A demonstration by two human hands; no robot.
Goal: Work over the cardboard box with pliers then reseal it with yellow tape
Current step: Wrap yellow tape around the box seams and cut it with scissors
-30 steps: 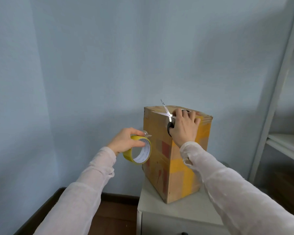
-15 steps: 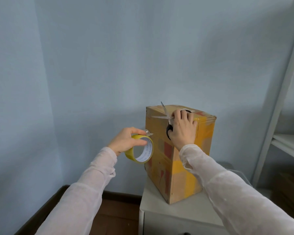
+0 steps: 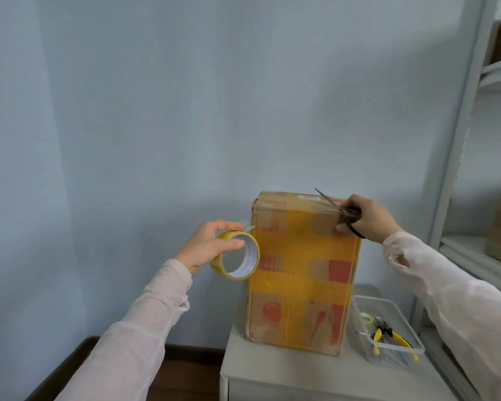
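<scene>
The box [image 3: 298,273] stands upright on the counter [image 3: 287,371] between the two grips. It looks stiff but light and tall enough to tip, so I would steady it at a top corner. The left grip [image 3: 206,246] is curled round the tape roll [image 3: 250,256], which sits just beside the box's left edge. The right grip [image 3: 372,219] is clamped on scissors [image 3: 329,201] at the top right corner. Pliers [image 3: 394,338] lie in a tray [image 3: 359,299] below it. The white top label and the red print are unreadable.
</scene>
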